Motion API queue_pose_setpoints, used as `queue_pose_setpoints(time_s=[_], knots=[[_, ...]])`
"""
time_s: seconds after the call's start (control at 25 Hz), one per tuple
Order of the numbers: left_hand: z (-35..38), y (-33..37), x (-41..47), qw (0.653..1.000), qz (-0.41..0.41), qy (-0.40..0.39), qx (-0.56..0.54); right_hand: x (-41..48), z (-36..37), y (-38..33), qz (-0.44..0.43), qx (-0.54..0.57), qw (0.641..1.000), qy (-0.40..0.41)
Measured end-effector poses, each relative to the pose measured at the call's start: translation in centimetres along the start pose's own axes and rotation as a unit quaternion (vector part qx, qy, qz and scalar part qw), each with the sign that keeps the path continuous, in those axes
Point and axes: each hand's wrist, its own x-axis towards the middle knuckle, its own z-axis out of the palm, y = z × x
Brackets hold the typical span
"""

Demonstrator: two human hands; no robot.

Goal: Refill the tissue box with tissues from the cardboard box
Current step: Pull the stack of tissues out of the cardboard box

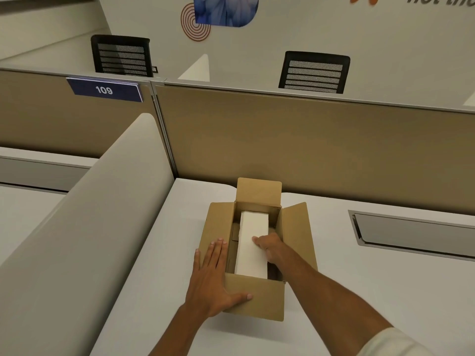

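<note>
head view: the cardboard box (257, 299) sits flaps-open on the white desk (359, 278), a white stack of tissues (253, 237) lying inside it. left hand (213, 276) lies flat, fingers spread, on the box's left flap and near corner, gripping nothing. right hand (270, 246) reaches down inside, fingers curled onto the stack's right edge; how firm the grip is, hard to tell.

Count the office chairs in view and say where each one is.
2. One black mesh-backed chair stands behind the partition at upper left, above the 109 sign. The other chair is behind the partition at upper right. Others may be hidden behind the partitions.
</note>
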Motion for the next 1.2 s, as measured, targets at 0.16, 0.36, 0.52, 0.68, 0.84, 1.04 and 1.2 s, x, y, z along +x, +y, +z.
queue_pose_setpoints(time_s=[0.16,0.36,0.52,0.68,0.84,1.04,1.2], knots=[[-0.1,0.1,0.0,1.0,-0.001,0.002,0.016,0.1,-0.3,-0.3,0.024,0.048,0.998,-0.012],[-0.3,0.2,0.0,0.999,-0.003,0.003,0.032,-0.1,-0.3,-0.3,0.027,0.069,0.997,-0.012],[-0.3,0.2,0.1,0.999,-0.007,-0.001,0.036,-0.2,-0.5,-0.4,0.029,0.05,0.998,-0.015],[-0.1,0.2,0.3,0.999,-0.022,-0.009,0.035,-0.5,-0.7,-0.2,0.04,0.077,0.996,-0.032],[-0.2,0.1,0.3,0.999,-0.022,-0.01,0.041,-0.9,-0.6,0.3,0.036,0.09,0.995,-0.035],[0.0,0.2,0.3,0.999,-0.025,-0.01,0.042,-1.5,-0.8,0.2,0.043,0.127,0.989,-0.058],[-0.1,0.2,0.3,0.999,-0.038,-0.019,0.023,-1.7,-0.7,0.4,0.03,0.128,0.99,-0.056]])
